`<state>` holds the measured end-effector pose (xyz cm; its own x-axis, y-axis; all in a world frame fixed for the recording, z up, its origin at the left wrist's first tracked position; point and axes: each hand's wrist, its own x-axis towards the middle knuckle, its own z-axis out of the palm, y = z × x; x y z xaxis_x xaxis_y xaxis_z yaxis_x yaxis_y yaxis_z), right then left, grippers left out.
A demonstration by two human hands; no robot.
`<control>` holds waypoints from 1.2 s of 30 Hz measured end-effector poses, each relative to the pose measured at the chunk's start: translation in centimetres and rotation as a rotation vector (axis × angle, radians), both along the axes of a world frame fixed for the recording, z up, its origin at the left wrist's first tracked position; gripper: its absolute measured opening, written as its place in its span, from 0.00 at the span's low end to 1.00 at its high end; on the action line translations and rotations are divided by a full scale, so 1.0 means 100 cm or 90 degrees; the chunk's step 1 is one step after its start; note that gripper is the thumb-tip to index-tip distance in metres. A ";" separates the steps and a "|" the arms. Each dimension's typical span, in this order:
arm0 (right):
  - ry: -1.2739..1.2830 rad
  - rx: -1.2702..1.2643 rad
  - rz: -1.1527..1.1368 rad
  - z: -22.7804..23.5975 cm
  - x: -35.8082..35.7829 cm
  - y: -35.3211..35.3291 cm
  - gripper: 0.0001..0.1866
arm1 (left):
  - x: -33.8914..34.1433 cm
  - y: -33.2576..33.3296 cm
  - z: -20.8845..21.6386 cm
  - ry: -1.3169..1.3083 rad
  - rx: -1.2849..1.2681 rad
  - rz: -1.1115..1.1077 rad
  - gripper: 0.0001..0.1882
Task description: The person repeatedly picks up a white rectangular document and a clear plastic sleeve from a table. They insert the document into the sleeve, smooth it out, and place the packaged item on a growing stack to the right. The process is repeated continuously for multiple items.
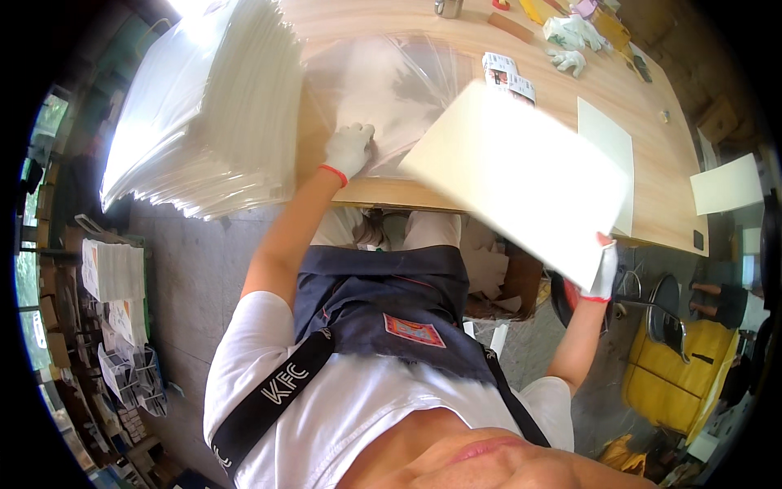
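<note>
In a white glove with a red cuff, my left hand (350, 151) has its fingers curled at the left side of a clear plastic bag (407, 77), which lies flat on the table. My right hand (604, 273), gloved the same way, grips a large white sheet (529, 175) by its near right corner. That sheet is tilted above the table's front edge, its left corner close to the near edge of the bag. Another pale sheet (607, 134) lies on the table, partly hidden behind the held one.
A tall stack of plastic-covered white sheets (236, 122) stands at the left of the wooden table (668, 171). Printed packets (509, 77), spare gloves (570, 37) and a metal cup (447, 7) lie farther back. A stool (666, 306) and a yellow cart (676, 375) are at the right.
</note>
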<state>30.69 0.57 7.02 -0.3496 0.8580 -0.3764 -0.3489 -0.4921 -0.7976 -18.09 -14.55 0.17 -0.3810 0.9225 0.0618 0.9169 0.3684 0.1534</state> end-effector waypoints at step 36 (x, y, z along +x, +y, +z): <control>0.118 0.011 0.065 -0.023 -0.159 -0.164 0.21 | 0.068 0.045 -0.033 -1.215 0.832 0.490 0.20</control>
